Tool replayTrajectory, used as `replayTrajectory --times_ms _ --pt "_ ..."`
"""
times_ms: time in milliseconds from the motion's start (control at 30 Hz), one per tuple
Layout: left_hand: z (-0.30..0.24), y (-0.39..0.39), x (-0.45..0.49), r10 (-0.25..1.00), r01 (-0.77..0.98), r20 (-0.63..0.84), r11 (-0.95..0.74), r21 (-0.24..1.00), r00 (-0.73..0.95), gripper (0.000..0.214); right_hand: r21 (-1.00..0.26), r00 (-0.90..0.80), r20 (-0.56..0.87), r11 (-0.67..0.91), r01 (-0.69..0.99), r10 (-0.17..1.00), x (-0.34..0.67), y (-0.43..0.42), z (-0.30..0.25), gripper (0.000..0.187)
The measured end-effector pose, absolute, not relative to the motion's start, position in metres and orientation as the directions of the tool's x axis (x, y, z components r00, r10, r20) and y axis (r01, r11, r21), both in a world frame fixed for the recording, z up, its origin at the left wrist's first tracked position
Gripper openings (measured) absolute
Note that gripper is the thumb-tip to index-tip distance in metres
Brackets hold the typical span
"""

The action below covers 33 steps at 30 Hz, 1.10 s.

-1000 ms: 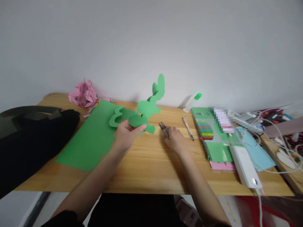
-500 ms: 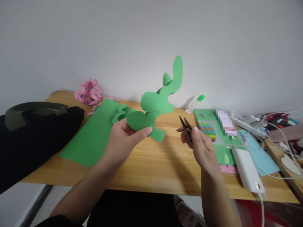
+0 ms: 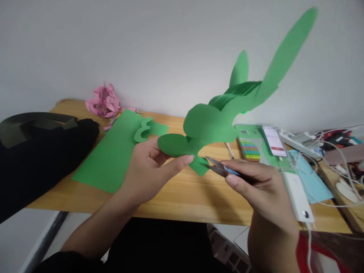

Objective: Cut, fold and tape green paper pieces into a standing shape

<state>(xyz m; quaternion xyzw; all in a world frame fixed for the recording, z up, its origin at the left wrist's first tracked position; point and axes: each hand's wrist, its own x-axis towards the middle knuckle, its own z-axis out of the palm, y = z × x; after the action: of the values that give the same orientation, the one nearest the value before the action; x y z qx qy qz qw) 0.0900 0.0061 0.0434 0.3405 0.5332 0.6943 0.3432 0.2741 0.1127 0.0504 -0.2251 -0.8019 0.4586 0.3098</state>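
Observation:
My left hand pinches a green paper cutout between thumb and fingers, holding it above the table. The cutout has rounded lobes, a long strip rising to the upper right and folded layers behind it. In my right hand is a pair of small scissors with dark, pointed blades, slightly parted. Their tips are at the cutout's short lower tab; whether paper lies between the blades I cannot tell. Beneath and left of the cutout lies a green paper sheet, with a curled green paper piece by its right edge.
Crumpled pink paper scraps sit at the back left. A black bag covers the table's left side. On the right are a green paper pack, a phone, a white power bank, blue paper and tangled cables.
My right hand has turned and brought the scissors left, up to the cutout's lower tab. The cutout appears larger and its long strip now reaches farther to the upper right.

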Motion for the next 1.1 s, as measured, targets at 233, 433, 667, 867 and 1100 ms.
replayTrajectory --times_ms 233,433,667,867,1100 --pt "0.0428 0.0036 0.0896 0.831 -0.021 0.199 -0.246 0.969 -0.52 0.013 -0.806 -0.739 0.338 0.584 0.093 0.583 0.278 0.1084 0.0542 0.01" --pt "0.0409 0.0015 0.0921 0.831 -0.02 0.228 -0.275 0.961 -0.507 0.018 -0.76 -0.733 0.373 0.641 0.111 0.569 0.2781 0.1069 0.0565 0.009" --pt "0.0406 -0.001 0.0924 0.823 0.055 0.264 -0.275 0.96 -0.503 0.016 -0.74 -0.747 0.378 0.663 0.112 0.548 0.2776 0.1044 0.0589 0.01" --pt "0.0412 -0.0011 0.0935 0.815 0.05 0.281 -0.298 0.953 -0.506 0.015 -0.714 -0.74 0.396 0.689 0.125 0.544 0.2783 0.1041 0.059 0.011" --pt "0.0392 -0.0015 0.095 0.817 0.052 0.285 -0.3 0.952 -0.501 0.017 -0.701 -0.733 0.399 0.698 0.143 0.551 0.2803 0.1034 0.0593 0.011"
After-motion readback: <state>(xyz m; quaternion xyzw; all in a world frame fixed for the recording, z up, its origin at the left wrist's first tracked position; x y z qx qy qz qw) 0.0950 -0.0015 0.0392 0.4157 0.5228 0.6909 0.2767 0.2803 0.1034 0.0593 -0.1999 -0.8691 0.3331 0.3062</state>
